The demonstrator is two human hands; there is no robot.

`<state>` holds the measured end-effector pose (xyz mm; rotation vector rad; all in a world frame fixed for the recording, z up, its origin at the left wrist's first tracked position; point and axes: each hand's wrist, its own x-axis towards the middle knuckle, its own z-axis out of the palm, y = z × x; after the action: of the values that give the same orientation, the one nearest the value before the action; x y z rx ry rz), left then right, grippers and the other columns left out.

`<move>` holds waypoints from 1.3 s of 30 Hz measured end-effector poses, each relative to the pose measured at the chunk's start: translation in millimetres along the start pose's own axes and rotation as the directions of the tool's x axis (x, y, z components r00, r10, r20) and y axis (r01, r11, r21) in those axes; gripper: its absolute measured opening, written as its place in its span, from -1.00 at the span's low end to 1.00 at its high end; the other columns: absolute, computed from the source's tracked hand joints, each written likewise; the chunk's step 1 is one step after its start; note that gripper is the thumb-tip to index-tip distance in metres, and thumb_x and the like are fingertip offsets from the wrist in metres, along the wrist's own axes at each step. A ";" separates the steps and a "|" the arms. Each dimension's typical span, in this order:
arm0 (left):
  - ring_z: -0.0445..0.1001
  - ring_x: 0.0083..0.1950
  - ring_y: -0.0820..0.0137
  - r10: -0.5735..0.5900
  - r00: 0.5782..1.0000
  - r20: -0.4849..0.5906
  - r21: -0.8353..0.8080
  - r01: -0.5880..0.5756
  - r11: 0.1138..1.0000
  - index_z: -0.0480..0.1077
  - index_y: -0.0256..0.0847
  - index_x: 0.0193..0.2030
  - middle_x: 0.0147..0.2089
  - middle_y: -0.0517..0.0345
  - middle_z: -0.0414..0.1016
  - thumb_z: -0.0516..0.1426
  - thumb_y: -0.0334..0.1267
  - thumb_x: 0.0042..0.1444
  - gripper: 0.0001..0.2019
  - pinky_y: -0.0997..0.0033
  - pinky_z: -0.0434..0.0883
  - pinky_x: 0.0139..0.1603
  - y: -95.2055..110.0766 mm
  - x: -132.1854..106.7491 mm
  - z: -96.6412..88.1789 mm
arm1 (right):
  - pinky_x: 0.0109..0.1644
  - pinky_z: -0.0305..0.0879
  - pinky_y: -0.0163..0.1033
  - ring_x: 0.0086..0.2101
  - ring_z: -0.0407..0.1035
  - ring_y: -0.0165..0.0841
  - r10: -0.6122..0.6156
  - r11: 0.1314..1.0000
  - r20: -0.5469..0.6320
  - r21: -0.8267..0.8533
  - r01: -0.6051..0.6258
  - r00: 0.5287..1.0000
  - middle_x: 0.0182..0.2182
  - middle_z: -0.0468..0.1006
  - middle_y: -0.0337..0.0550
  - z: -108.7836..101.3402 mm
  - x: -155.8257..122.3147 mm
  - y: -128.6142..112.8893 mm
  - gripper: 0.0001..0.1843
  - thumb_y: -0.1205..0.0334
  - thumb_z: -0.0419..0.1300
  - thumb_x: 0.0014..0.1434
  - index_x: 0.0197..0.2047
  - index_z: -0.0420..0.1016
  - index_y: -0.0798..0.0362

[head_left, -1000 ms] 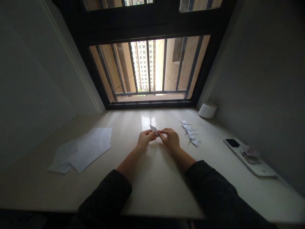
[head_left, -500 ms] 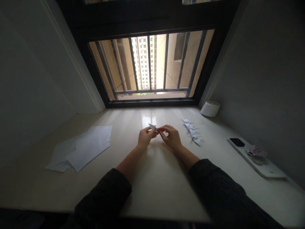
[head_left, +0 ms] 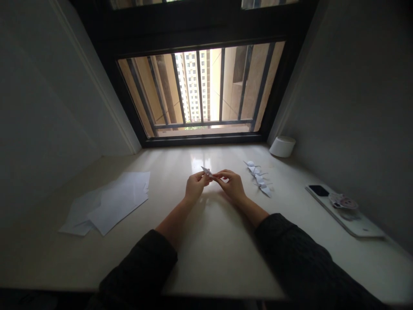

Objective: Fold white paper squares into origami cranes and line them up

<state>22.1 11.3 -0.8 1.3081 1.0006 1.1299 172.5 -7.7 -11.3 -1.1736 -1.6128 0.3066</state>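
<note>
A small piece of folded white paper (head_left: 206, 171) with a pointed tip is pinched between my two hands, above the middle of the sill. My left hand (head_left: 194, 186) grips it from the left, fingers closed around its lower part. From the right, the thumb and fingertips of my right hand (head_left: 232, 186) press on its other end. The fingers hide much of the paper, so its full shape cannot be made out. To the right of my right hand, several folded paper cranes (head_left: 257, 175) lie in a slanting row.
White paper sheets (head_left: 121, 196) lie loosely overlapped at the left. A phone (head_left: 345, 213) with a round pig-face grip rests at the right, near the wall. A white rounded object (head_left: 282, 146) stands in the far right corner. Behind is a dark-framed window (head_left: 203, 140) with bars outside.
The view has shifted slightly. Both hands stay nearly in place on the folded paper, whose tip appears thinner and turned a little.
</note>
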 end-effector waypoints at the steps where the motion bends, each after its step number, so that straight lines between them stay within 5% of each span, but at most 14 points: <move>1: 0.55 -0.20 0.26 0.009 1.000 0.003 0.003 -0.009 1.000 0.52 -0.27 -0.22 -0.29 -0.01 0.58 0.19 0.03 -0.04 -0.61 0.31 0.44 -0.15 -0.7 0.4 -0.6 | -0.33 0.31 -0.26 -0.38 0.41 -0.35 0.009 1.000 -0.001 0.013 -0.009 1.000 -0.40 0.57 -0.16 0.0 0.2 -0.9 -0.84 0.15 0.20 0.11 -0.31 0.60 -0.04; 13: 0.55 -0.19 0.26 0.022 1.000 -0.008 -0.061 -0.023 0.998 0.52 -0.26 -0.19 -0.27 0.00 0.58 0.26 -0.05 -0.10 -0.63 0.26 0.43 -0.09 2.7 -1.8 2.9 | -0.20 0.30 -0.20 -0.35 0.40 -0.32 -0.100 0.990 -0.056 -0.102 0.094 0.993 -0.37 0.57 -0.15 -3.5 -0.9 -5.7 -0.82 0.23 0.15 0.14 -0.20 0.55 -0.01; 18: 0.53 -0.19 0.29 0.033 0.999 -0.027 -0.080 -0.035 0.996 0.53 -0.26 -0.20 -0.30 0.06 0.58 0.23 -0.12 -0.07 -0.69 0.23 0.43 -0.05 2.3 -3.0 4.3 | -0.17 0.30 -0.18 -0.31 0.38 -0.29 -0.142 0.978 -0.020 -0.159 0.137 0.990 -0.39 0.54 -0.17 -4.5 -0.5 -9.9 -0.87 0.33 0.16 0.09 -0.32 0.53 -0.02; 31: 0.53 -0.24 0.34 -0.015 0.999 -0.046 -0.108 0.010 0.994 0.52 -0.29 -0.20 -0.34 0.10 0.57 0.21 -0.22 -0.06 -0.73 0.23 0.43 -0.04 3.0 -5.0 7.0 | -0.12 0.33 -0.16 -0.24 0.39 -0.27 -0.227 0.966 0.010 -0.129 0.226 0.974 -0.32 0.57 -0.15 -3.2 0.8 -11.9 -0.80 0.35 0.12 0.11 -0.24 0.54 -0.04; 35: 0.53 -0.19 0.25 0.067 0.996 -0.054 0.004 -0.067 0.998 0.54 -0.23 -0.24 -0.31 0.07 0.59 0.21 -0.20 -0.05 -0.77 0.26 0.42 -0.08 3.7 -7.8 8.1 | -0.14 0.32 -0.17 -0.31 0.40 -0.29 -0.147 0.979 -0.023 -0.149 0.142 0.989 -0.34 0.57 -0.16 -1.3 -0.5 -13.1 -0.68 0.37 0.13 0.07 -0.08 0.49 -0.02; 39: 0.53 -0.14 0.18 0.189 0.979 -0.080 0.218 -0.168 0.961 0.55 -0.12 -0.29 -0.28 0.10 0.60 0.24 -0.17 -0.05 -0.83 0.30 0.39 -0.10 6.2 -12.8 7.1 | -0.17 0.31 -0.16 -0.33 0.41 -0.28 -0.074 0.987 -0.025 -0.147 0.069 0.997 -0.38 0.56 -0.15 0.9 -1.2 -11.8 -0.77 0.32 0.16 0.04 -0.20 0.54 0.00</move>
<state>26.3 -3.0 4.7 1.5486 1.1165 1.2634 165.4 -13.9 -4.2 -1.2214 -1.6689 0.1253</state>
